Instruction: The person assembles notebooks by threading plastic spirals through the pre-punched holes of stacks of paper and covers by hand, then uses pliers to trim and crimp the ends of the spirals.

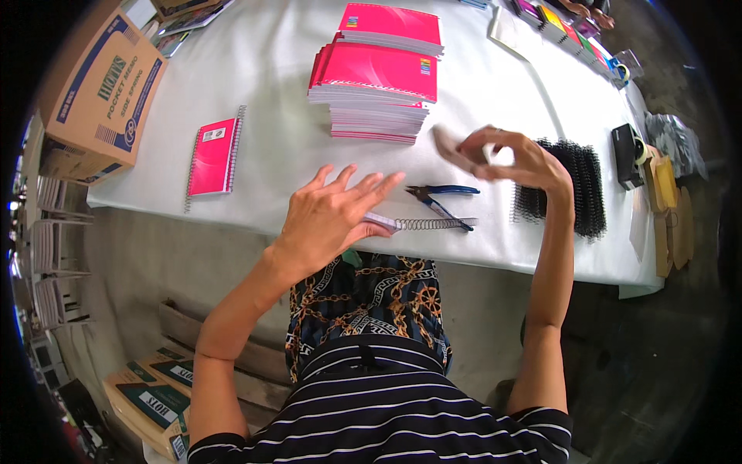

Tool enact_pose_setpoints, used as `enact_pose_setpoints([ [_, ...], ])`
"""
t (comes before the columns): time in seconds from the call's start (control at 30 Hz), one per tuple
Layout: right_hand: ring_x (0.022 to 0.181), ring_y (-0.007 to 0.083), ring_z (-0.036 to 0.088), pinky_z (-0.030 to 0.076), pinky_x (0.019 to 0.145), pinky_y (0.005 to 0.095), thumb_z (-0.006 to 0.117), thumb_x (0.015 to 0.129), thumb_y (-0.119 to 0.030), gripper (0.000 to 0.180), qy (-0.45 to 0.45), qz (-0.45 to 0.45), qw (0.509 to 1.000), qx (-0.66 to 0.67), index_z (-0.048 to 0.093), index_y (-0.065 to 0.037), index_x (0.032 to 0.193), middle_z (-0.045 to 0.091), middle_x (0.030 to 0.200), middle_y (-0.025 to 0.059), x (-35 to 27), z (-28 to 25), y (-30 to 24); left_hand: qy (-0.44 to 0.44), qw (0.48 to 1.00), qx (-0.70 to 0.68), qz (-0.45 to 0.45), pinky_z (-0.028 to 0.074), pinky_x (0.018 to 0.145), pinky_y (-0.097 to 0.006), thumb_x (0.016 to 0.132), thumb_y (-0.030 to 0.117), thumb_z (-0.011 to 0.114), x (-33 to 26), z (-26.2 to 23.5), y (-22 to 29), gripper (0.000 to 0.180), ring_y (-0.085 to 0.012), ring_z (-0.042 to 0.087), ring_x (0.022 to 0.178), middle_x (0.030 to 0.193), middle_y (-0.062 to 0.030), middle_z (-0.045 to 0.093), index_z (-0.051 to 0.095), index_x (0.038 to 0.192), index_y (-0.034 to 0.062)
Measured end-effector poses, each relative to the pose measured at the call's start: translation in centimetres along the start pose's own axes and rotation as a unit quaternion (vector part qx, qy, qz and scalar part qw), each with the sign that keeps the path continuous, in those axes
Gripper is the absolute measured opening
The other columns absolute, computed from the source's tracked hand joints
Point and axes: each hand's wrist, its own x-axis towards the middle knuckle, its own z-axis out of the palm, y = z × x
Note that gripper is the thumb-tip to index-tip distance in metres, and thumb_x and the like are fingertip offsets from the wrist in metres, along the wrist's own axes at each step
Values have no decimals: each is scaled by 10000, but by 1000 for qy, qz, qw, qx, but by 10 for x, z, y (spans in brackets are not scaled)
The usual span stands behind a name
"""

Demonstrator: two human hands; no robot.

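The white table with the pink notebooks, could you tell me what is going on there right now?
A person sits at the white table with both hands raised. The left hand is open, just above a small pad with a wire spiral sticking out of its side. The right hand hovers over blue-handled pliers, fingers curled; whether it holds anything is unclear. Stacks of pink notebooks sit behind, black binding coils to the right, one bound pink notebook to the left.
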Motion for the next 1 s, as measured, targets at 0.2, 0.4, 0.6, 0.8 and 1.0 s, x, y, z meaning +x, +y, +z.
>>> enact_pose_setpoints([
  [0.2, 1040, 295, 623, 478, 911, 425, 678, 816, -479, 592, -150, -182, 962, 138, 674, 20, 1134, 646, 1160, 189, 21, 45, -33, 23, 999, 4, -24, 507, 921, -411, 728, 491, 707, 1, 2, -3, 803, -281, 660, 1015, 1127, -78, 672, 452, 1427, 189],
  [0.4, 966, 278, 630, 473, 869, 406, 630, 804, -582, 691, -151, -212, 952, 160, 671, 5, 1165, 667, 1082, 172, 25, 49, -37, 33, 998, -22, -42, 532, 877, -398, 685, 418, 758, 0, 3, -3, 863, -283, 666, 986, 1073, -112, 681, 420, 1454, 223],
  [0.6, 893, 249, 621, 467, 753, 340, 663, 775, -595, 709, -105, -179, 973, 101, 681, -5, 1168, 673, 1045, 152, 35, 60, -36, 16, 998, -33, -58, 547, 830, -392, 664, 366, 784, 1, -4, -3, 897, -273, 658, 957, 1094, -73, 673, 403, 1462, 217],
  [0.8, 957, 279, 618, 464, 813, 373, 644, 785, -613, 731, -104, -161, 976, 100, 676, 12, 1162, 662, 1089, 182, 38, 61, -45, 15, 998, -10, -57, 534, 860, -372, 665, 412, 780, -1, -5, -9, 918, -237, 653, 955, 1090, -38, 657, 391, 1461, 170],
  [1.0, 1002, 285, 637, 464, 902, 400, 628, 791, -608, 704, -121, -170, 969, 135, 688, -6, 1150, 667, 1090, 172, 45, 64, -46, 25, 996, -22, -86, 552, 798, -376, 610, 379, 813, -6, -7, -16, 961, -261, 654, 997, 1125, -88, 665, 398, 1466, 242],
])
